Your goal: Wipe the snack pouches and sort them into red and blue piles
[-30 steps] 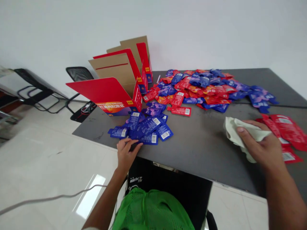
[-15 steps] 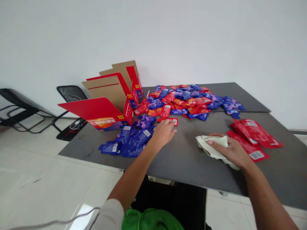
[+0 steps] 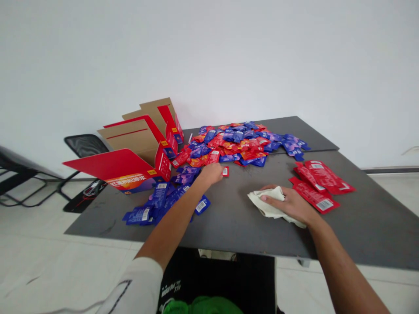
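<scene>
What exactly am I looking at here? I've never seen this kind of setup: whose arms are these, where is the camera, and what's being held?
There is no machine here. These are a person's own two bare arms, seen from one camera worn on their head, looking forward and down. The left hand lies right beside a small red sachet. The right hand rests on a crumpled off-white cloth; whether it grips the cloth is hard to tell. On the dark grey table lie a heap of mixed red and blue sachets, a looser group of blue sachets, and some larger red sachets at the right. An opened red-and-cardboard carton stands at the table's left end.
</scene>
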`<move>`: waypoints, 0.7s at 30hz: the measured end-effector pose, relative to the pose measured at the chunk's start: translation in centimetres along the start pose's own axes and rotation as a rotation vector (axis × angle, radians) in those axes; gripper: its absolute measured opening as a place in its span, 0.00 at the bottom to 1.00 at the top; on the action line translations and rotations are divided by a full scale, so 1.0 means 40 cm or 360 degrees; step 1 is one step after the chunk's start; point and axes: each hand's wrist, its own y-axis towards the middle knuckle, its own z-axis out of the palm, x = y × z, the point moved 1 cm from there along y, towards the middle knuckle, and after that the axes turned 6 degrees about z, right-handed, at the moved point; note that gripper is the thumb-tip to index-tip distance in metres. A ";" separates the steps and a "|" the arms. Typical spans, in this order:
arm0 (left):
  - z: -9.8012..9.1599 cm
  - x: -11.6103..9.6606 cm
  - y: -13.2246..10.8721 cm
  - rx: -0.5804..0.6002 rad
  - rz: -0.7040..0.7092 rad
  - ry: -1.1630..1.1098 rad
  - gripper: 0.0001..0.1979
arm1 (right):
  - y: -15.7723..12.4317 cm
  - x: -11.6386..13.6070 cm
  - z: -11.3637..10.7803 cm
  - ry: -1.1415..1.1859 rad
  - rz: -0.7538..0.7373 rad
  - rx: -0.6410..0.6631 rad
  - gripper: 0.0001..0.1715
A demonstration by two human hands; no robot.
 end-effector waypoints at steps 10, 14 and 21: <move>0.028 -0.033 -0.027 -0.0072 0.0028 0.0204 0.14 | -0.006 0.014 0.002 0.0008 -0.0030 0.0065 0.34; 0.014 -0.044 -0.020 -0.0179 -0.0015 0.0174 0.14 | -0.007 0.010 0.003 0.0060 0.0006 0.0092 0.35; -0.094 -0.159 -0.064 -0.0466 -0.0079 -0.0030 0.19 | -0.004 0.000 -0.007 0.0051 0.0028 0.0074 0.36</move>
